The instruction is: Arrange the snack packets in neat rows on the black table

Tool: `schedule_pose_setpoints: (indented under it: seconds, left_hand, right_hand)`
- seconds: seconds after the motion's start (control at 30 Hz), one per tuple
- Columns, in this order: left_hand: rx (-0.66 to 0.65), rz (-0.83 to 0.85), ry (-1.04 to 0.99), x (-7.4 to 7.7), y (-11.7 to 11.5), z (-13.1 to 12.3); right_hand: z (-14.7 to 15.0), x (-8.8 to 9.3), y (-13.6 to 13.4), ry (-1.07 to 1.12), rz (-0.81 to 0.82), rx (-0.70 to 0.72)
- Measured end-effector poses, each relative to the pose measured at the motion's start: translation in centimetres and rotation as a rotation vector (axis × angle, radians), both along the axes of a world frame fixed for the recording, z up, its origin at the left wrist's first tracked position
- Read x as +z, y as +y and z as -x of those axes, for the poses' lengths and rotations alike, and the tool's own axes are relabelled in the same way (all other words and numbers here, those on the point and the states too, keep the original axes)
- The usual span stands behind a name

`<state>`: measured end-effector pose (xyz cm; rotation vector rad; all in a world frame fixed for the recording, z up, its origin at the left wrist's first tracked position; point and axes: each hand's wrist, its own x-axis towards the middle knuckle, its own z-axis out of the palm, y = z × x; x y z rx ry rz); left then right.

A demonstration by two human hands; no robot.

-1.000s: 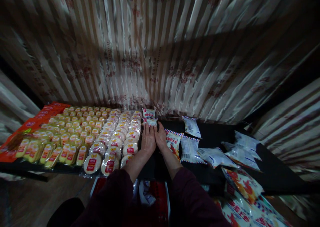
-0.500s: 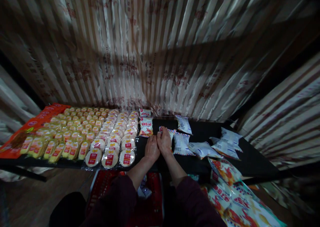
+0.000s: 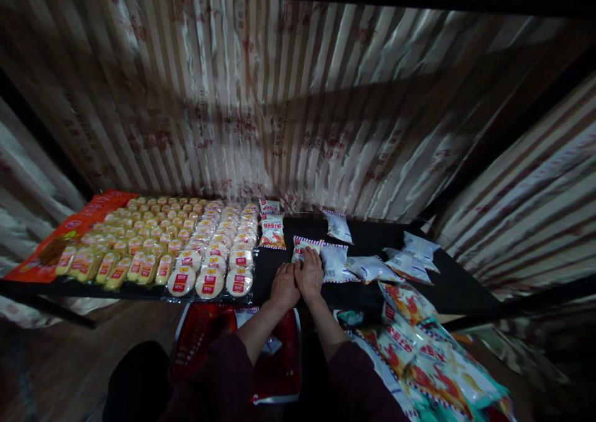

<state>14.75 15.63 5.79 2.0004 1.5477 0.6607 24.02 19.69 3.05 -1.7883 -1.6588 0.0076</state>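
My left hand [image 3: 284, 287] lies low over the black shelf [image 3: 274, 257], its fingers stretched forward and its thumb side against my other hand. My right hand [image 3: 309, 274] rests with flat fingers on the near part of a small snack packet [image 3: 305, 243], covering its lower half. Ahead and to the left, two like packets with red print lie in a column, the nearer packet [image 3: 272, 231] upright to my view. Just right of my hands is a packet lying back side up [image 3: 337, 262], with another pale packet [image 3: 371, 268] beside it.
Round wrapped rice crackers [image 3: 210, 282] stand in rows at left, beside many small yellow packs [image 3: 109, 270] and an orange bag [image 3: 60, 236]. More packets [image 3: 410, 265] lie at right. Below are a red bag [image 3: 279, 372] and large snack bags [image 3: 437, 366]. A striped curtain hangs behind.
My hands have drawn slightly back toward me, and more of the packet's printed front shows beyond my right fingers. The view has tilted and shifted a little.
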Motion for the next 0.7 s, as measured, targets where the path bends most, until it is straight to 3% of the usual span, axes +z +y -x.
schedule_pose_setpoints:
  seconds: [0.33, 0.7]
  left_hand:
    - [0.107, -0.032, -0.139, -0.6, -3.8, 0.4]
    - [0.089, -0.066, -0.1, -0.7, -7.6, 1.1]
  right_hand:
    - [0.4, 0.5, -4.0, 0.031, 0.028, 0.08]
    - [0.2, 0.9, -7.6, 0.108, 0.064, 0.213]
